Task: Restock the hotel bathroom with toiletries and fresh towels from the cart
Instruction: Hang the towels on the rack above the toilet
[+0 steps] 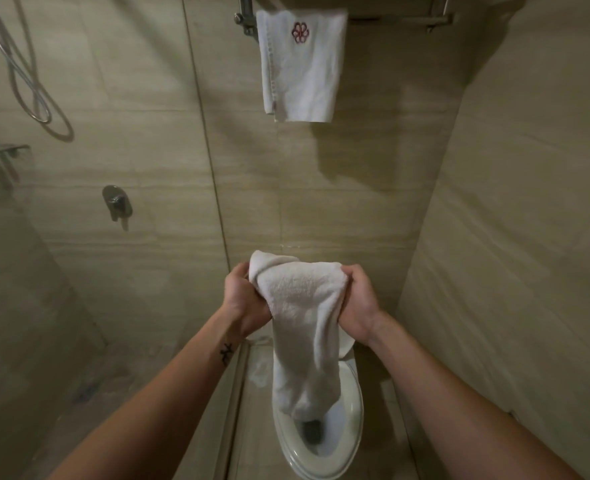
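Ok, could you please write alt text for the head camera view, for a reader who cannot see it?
The left hand and right hand grip the top of a white towel hanging above an open toilet. Higher up, a logo towel hangs on a wall rack.

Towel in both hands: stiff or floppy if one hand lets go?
Probably floppy: the towel hangs limp between the left hand and right hand. Likely light, as bunched grips carry it. Let go, its tail could drop into the open toilet below.
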{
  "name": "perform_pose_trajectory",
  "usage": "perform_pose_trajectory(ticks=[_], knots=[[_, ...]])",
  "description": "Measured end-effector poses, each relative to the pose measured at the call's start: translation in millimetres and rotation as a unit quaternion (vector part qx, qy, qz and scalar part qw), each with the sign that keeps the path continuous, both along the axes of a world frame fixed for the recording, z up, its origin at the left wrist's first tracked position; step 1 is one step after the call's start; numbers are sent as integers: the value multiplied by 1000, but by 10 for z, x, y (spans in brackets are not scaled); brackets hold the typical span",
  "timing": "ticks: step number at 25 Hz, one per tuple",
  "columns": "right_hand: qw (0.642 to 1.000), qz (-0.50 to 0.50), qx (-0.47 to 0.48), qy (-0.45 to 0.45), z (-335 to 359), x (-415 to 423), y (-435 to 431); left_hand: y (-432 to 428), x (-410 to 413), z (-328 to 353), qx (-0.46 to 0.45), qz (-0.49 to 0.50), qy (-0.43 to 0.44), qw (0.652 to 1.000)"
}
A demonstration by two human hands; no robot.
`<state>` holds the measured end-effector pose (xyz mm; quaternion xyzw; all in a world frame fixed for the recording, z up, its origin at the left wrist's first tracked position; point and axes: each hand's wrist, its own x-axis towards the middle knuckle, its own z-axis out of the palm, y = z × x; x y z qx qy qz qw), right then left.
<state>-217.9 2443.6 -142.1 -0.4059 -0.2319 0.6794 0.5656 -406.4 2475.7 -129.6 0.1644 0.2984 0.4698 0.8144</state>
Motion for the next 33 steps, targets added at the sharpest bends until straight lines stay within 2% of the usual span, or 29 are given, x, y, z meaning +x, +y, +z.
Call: perform_pose_trajectory(ticks=[2, 4, 7, 9, 11, 13, 14, 16, 20, 23, 25, 29, 30, 33], knots=[[998, 4, 11, 58, 63, -50, 4, 33, -41, 6, 5, -1, -2, 1000], [997, -7, 13, 78, 129, -63, 24, 70, -112, 52, 11, -5, 17, 1000], [998, -57, -15, 18, 189, -26, 94, 142, -156, 92, 19, 24, 114, 993], [987, -127, -30, -90, 169, -33, 163, 206, -134, 91, 29, 74, 231, 970], [966, -193, -32, -168, 131, -72, 214, 279, -148, 76, 95, 91, 365, 922], [952, -242, -27, -184, 106, -78, 253, 279, -204, 108, 154, 95, 441, 879], [948, -259, -19, -183, 92, -60, 269, 298, -237, 118, 167, 97, 454, 870], [944, -258, 3, -205, 72, -20, 263, 338, -297, 148, 171, 100, 439, 876], [937, -234, 25, -256, 9, 72, 183, 417, -391, 128, 138, 54, 311, 939], [939, -235, 34, -247, 6, 132, 172, 428, -497, 93, 131, 32, 235, 963], [938, -251, 35, -235, 17, 163, 175, 436, -512, 45, 132, 47, 260, 955], [929, -278, 34, -243, 24, 213, 159, 489, -483, -29, 198, 109, 430, 874], [927, -282, 33, -246, 24, 233, 152, 516, -485, -32, 198, 106, 427, 876], [926, -296, 29, -231, 43, 284, 143, 571, -508, -24, 143, 21, 307, 941]])
